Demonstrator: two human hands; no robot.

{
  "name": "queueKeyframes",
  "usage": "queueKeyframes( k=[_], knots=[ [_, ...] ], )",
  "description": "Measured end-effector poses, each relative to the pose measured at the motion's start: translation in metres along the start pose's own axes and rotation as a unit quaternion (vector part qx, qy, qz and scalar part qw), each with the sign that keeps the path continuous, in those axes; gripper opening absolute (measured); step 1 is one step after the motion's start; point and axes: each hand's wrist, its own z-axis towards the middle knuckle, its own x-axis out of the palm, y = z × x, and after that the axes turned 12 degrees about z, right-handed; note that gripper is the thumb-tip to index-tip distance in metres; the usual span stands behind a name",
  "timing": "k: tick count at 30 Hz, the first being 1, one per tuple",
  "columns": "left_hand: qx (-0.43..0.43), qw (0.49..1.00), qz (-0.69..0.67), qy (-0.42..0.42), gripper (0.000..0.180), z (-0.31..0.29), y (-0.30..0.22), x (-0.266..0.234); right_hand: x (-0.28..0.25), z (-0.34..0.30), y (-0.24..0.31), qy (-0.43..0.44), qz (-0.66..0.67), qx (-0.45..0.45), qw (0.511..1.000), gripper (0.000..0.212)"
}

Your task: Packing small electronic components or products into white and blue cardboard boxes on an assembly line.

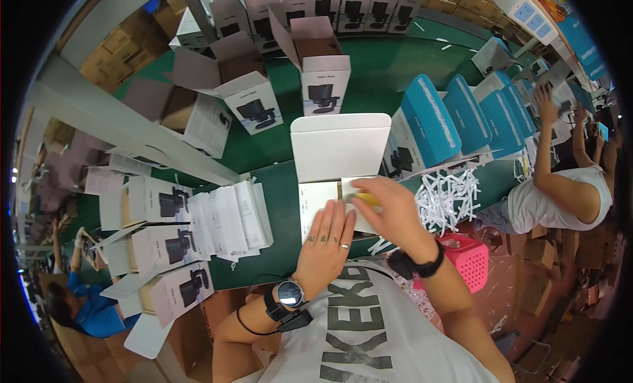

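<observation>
In front of me stands a white carton point(341, 145) with its lid flap raised at the far side. My left hand point(323, 244) lies flat on the white surface at the carton's near left, its fingers stretched out. My right hand point(393, 210) is closed around a slim yellow tool point(367, 199), held over the right part of the carton. Fingers hide most of that tool, so its exact kind does not show. A narrow brown gap point(339, 189) runs between the two white parts under my hands.
White paper slips point(234, 218) are stacked left, beside printed boxes point(168, 248). Shredded paper point(448, 199) lies right, above a pink basket point(467, 261). Blue-flapped boxes point(428, 119) and open boxes point(326, 73) stand beyond. A post point(145, 132) rises left; a co-worker point(560, 198) is right.
</observation>
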Motion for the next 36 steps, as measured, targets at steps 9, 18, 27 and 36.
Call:
queueKeyframes(
  k=[9,18,27,36],
  knots=[
    [0.009,0.999,-0.035,-0.017,0.053,-0.017,0.003,0.021,0.065,0.036,0.000,0.038,-0.031,-0.052,0.997,0.014],
    [0.009,0.998,-0.058,-0.004,0.050,-0.026,0.012,0.023,0.080,0.041,0.007,0.107,-0.009,-0.087,0.990,0.019],
    [-0.002,0.997,-0.063,-0.050,0.054,-0.016,0.023,0.011,-0.047,-0.019,0.015,-0.021,-0.076,0.174,0.982,0.024],
    [0.020,0.998,-0.045,0.027,0.069,-0.008,0.020,-0.006,-0.010,0.016,-0.008,-0.153,0.290,0.213,0.920,0.045]
  ],
)
